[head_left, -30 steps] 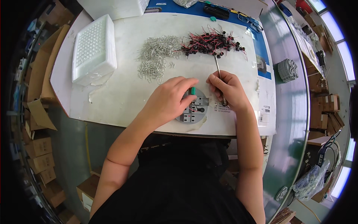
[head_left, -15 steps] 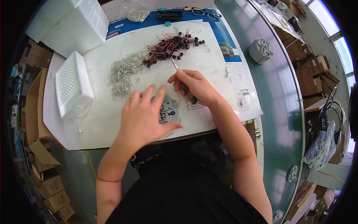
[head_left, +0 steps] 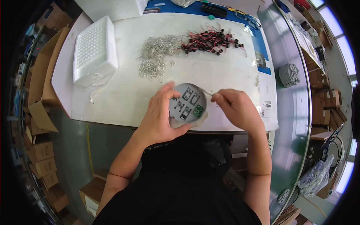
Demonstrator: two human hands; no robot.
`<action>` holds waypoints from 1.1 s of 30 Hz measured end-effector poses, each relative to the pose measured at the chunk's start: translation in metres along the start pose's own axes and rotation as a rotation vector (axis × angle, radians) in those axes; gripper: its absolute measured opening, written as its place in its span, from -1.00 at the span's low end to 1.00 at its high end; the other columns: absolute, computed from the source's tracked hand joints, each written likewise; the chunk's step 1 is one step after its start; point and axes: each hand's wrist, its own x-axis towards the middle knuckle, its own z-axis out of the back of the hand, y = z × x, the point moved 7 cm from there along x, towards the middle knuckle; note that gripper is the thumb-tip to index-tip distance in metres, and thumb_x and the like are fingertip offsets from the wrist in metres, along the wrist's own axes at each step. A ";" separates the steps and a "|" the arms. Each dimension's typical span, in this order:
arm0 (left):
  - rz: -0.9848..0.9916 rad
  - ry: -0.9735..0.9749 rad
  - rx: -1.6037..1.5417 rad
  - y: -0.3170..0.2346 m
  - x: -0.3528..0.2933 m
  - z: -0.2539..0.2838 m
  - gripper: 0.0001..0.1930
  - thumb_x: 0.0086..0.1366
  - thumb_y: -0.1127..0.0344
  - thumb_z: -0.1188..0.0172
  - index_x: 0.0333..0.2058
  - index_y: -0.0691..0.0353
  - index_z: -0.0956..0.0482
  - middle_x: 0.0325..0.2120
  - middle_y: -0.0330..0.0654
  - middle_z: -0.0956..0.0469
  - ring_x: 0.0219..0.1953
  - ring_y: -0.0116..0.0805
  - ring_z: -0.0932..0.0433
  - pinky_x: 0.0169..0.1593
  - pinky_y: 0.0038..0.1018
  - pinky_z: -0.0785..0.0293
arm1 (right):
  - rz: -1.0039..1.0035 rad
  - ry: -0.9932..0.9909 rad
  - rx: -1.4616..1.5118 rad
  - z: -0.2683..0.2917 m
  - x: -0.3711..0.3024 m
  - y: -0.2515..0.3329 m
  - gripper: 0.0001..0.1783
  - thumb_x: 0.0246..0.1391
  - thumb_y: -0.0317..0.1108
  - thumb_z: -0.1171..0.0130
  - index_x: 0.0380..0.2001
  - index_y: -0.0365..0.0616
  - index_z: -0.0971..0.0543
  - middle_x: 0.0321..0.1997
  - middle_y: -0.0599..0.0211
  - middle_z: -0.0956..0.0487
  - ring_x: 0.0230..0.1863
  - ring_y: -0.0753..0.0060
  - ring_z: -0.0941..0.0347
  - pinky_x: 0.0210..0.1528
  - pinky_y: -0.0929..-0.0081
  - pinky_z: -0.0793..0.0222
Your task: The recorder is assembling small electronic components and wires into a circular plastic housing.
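My left hand point(head_left: 158, 114) grips a round grey plastic housing point(head_left: 180, 102) by its left side, thumb along the near edge and fingers on the far left. Inside the housing show dark rectangular cut-outs, and a small green circuit board point(head_left: 198, 110) sits at its right. My right hand point(head_left: 240, 108) is closed around a screwdriver, whose handle is mostly hidden in the fist. The thin metal shaft point(head_left: 207, 92) of the screwdriver points left to the housing's upper right rim; whether it touches cannot be made out.
Beyond the hands lie a heap of small silvery bent metal pieces point(head_left: 153, 56) and a pile of black parts with red wires point(head_left: 212, 40). A white foam tray point(head_left: 95, 50) stands at left. Glasses point(head_left: 247, 18) lie at the back; stacked grey housings point(head_left: 289, 75) stand at right.
The housing, earlier low on the table beneath my left hand, is now held by it with its cut-out side showing. My right hand has brought the screwdriver beside its rim. The view has shifted.
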 end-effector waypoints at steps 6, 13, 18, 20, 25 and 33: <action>0.151 0.117 -0.075 0.019 -0.002 0.002 0.10 -0.05 0.01 -0.72 0.42 0.22 -0.34 0.03 0.01 -0.59 0.10 0.03 -0.57 0.21 -0.12 -0.47 | 0.005 0.141 -0.356 -0.032 -0.005 0.028 -0.64 0.40 -0.17 -0.25 -0.43 -0.19 -0.58 -0.59 0.02 -0.56 -0.51 -0.19 -0.53 -0.42 -0.02 -0.42; 0.049 0.189 -0.067 0.019 0.000 0.001 0.22 -0.10 -0.18 -0.71 0.48 0.26 -0.34 -0.15 -0.02 -0.67 -0.04 0.00 -0.64 0.13 -0.14 -0.54 | 0.036 0.150 -0.468 -0.047 -0.008 0.040 -0.62 0.40 -0.16 -0.24 -0.48 -0.15 -0.53 -0.64 0.05 -0.55 -0.56 -0.20 -0.52 -0.49 -0.04 -0.42; 0.112 0.099 -0.070 0.022 -0.001 -0.007 0.22 -0.11 -0.25 -0.69 0.45 0.27 -0.39 -0.19 -0.05 -0.69 -0.12 -0.02 -0.68 0.05 -0.14 -0.59 | 0.028 0.112 -0.504 -0.052 -0.006 0.037 -0.63 0.39 -0.15 -0.24 -0.46 -0.12 -0.52 -0.63 0.10 -0.56 -0.58 -0.15 -0.53 -0.50 -0.02 -0.41; 0.105 0.077 -0.053 0.022 -0.001 -0.006 0.21 -0.11 -0.27 -0.68 0.44 0.28 -0.40 -0.21 -0.05 -0.69 -0.15 -0.02 -0.69 0.03 -0.14 -0.60 | 0.022 0.108 -0.505 -0.052 -0.005 0.037 -0.63 0.39 -0.15 -0.24 -0.46 -0.12 -0.52 -0.63 0.11 -0.57 -0.58 -0.15 -0.53 -0.50 -0.02 -0.41; 0.099 0.084 -0.060 0.023 0.000 -0.008 0.22 -0.11 -0.29 -0.67 0.44 0.28 -0.40 -0.20 -0.05 -0.69 -0.14 -0.03 -0.69 0.04 -0.14 -0.60 | 0.011 0.130 -0.500 -0.053 -0.005 0.036 -0.64 0.39 -0.16 -0.24 -0.46 -0.13 -0.51 -0.61 0.11 -0.57 -0.57 -0.15 -0.53 -0.50 -0.02 -0.42; 0.078 0.066 -0.059 0.023 -0.001 -0.008 0.22 -0.09 -0.29 -0.67 0.45 0.30 -0.38 -0.21 -0.04 -0.68 -0.12 -0.01 -0.69 0.06 -0.13 -0.59 | -0.016 0.145 -0.446 -0.054 -0.005 0.034 -0.66 0.39 -0.22 -0.25 -0.45 -0.16 -0.48 -0.55 0.10 -0.59 -0.49 -0.20 -0.55 -0.44 -0.05 -0.40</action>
